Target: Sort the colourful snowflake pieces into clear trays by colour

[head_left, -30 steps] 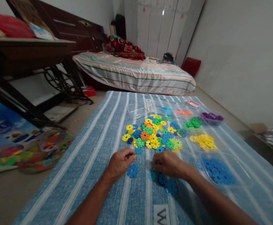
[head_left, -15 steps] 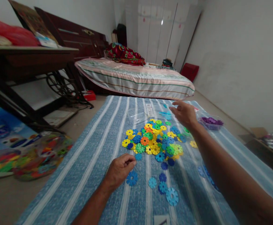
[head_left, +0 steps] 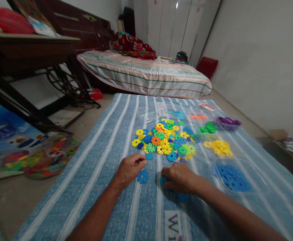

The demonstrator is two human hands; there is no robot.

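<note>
While stretched over a blue cloth (head_left: 91,167) with white stripes, holds the left hand (head_left: 132,165) loosely curled, thumb near fingertips, just beside a round blue plastic disc (head_left: 142,176) with notched rim and centre hole; cannot tell whether pinching anything. Just beyond both hands, shows a loose heap of flat, flower-like plastic discs (head_left: 164,142) in yellow, green, orange and blue. Right of the right hand (head_left: 177,177), shows a clear plastic box (head_left: 259,182) of blue discs. Bends that hand palm down, partly hiding more discs; cannot tell whether gripping one. Nearer than both hands, reads “Wi” on a white label (head_left: 171,224), cut off at the bottom edge; beyond the heap, shows another label (head_left: 160,107), too blurred to read surely.
</note>
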